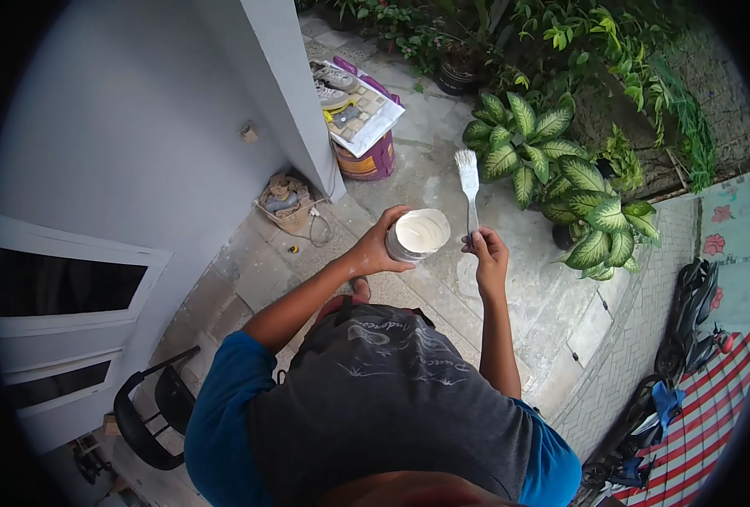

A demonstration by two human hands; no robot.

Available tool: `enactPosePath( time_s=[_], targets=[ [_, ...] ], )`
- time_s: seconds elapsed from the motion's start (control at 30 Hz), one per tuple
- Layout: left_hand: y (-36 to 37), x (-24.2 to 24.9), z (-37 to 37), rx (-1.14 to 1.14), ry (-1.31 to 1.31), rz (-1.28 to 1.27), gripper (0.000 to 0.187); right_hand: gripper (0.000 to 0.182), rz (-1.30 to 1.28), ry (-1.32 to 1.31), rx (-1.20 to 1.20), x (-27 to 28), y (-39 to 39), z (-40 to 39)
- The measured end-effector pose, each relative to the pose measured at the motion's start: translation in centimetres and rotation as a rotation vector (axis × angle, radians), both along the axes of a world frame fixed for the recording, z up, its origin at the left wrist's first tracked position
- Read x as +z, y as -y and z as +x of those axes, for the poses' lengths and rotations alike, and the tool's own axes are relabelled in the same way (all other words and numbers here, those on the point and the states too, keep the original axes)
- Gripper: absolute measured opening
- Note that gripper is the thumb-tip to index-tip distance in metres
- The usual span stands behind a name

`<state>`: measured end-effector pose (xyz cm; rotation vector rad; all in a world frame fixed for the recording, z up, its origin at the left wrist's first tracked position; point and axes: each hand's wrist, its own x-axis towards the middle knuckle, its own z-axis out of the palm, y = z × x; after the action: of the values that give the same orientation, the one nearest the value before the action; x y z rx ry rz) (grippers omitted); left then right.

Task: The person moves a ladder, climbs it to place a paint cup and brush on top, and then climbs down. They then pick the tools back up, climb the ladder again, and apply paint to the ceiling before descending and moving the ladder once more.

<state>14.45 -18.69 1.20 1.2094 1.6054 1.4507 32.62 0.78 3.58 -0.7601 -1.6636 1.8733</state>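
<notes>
My left hand (pixel 381 245) is wrapped round the side of a round paint can (pixel 420 234), held in front of my chest. Cream-white paint shows inside it, and its rim is smeared with the same colour. To the right, my right hand (pixel 487 253) grips a paintbrush (pixel 469 183) by the lower end of its handle. The brush points away from me, its bristles and upper handle coated white. Brush and can are apart.
A grey wall with a pillar (pixel 282 84) rises on the left. Beside it stand a basket (pixel 290 211) and a purple sack (pixel 371 160) with shoes on a board. Leafy potted plants (pixel 595 211) line the right. A black chair (pixel 159 410) stands lower left; motorbikes (pixel 684 321) are at far right.
</notes>
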Motion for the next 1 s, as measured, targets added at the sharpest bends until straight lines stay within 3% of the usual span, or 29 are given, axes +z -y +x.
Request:
enactPosePath(
  time_s=[0.13,0.23,0.33,0.53,0.6,0.67,1.0],
  targets=[
    [-1.5,-1.2,-7.4,0.117,0.036,-0.014,0.111,0.019,0.015,0.003,0.022,0.2,-1.9,-6.7],
    [-3.5,-4.9,-13.1,0.262,-0.296,-0.06,0.102,0.021,-0.013,0.038,0.027,0.2,-2.8,-10.7],
    [-6.6,-8.7,-17.7,0.367,-0.324,-0.032,0.101,0.021,-0.064,0.063,0.063,-1.3,-4.0,-14.6],
    [-12.6,-11.5,-26.1,0.464,-0.15,-0.186,0.095,0.017,-0.274,0.151,0.339,-4.5,-7.8,-23.1],
    [-14.5,-12.1,-29.0,0.527,-0.265,-0.073,0.091,0.017,-0.288,0.164,0.392,-6.4,-9.7,-27.0],
    [-16.1,-12.6,-31.3,0.577,-0.24,-0.115,0.087,0.016,-0.319,0.181,0.399,-7.6,-11.4,-31.0],
    [-25.2,-20.3,-41.2,0.863,-0.104,-0.238,0.086,0.018,-0.251,0.26,0.617,-16.9,-18.3,-47.5]
  ],
)
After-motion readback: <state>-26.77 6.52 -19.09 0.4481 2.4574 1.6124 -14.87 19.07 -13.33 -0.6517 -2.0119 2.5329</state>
